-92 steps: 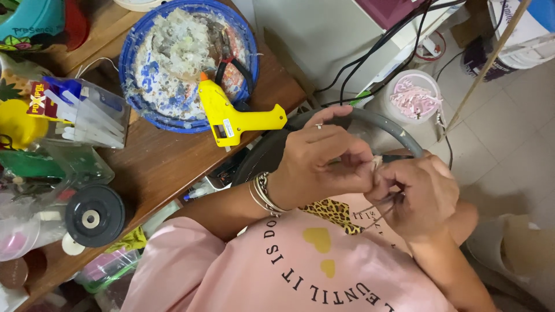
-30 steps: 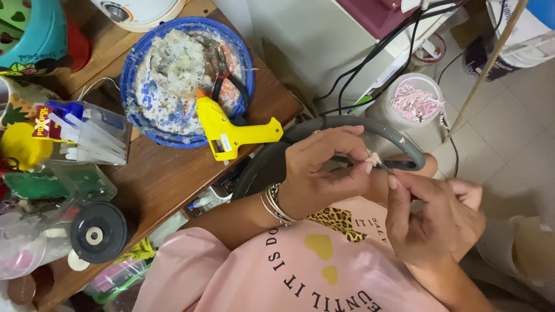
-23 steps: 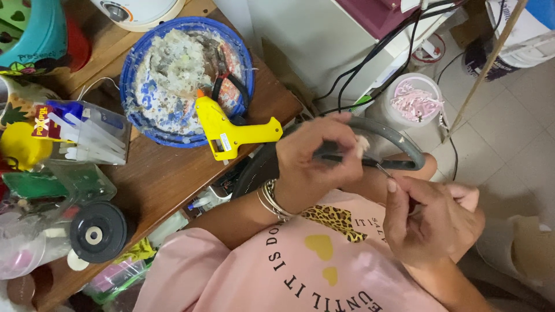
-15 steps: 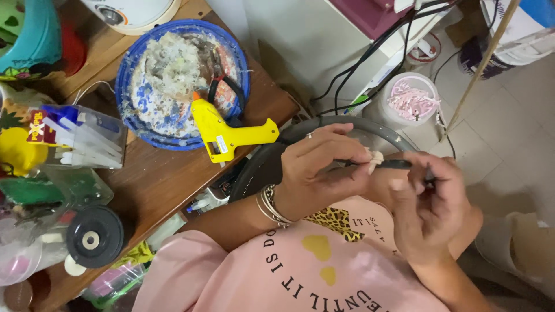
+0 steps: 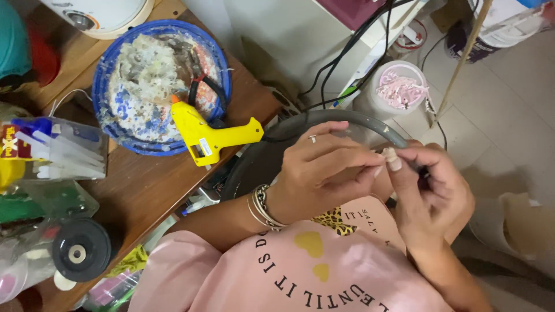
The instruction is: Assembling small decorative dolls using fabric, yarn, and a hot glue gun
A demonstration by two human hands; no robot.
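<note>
Pink printed shirt [image 5: 300, 271], stacked wrist bangles [image 5: 261, 205] (plus a finger ring [image 5: 313, 138]).

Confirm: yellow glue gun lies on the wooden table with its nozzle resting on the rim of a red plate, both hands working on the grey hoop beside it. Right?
Not quite. The plate is blue, not red, as the head view shows. The yellow glue gun does lie on the wooden table with its nozzle at that rim, and the left hand and right hand work at the grey hoop.

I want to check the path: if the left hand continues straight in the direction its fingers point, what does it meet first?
Probably the right hand: the left hand points straight at its fingertips, already about touching.
</note>
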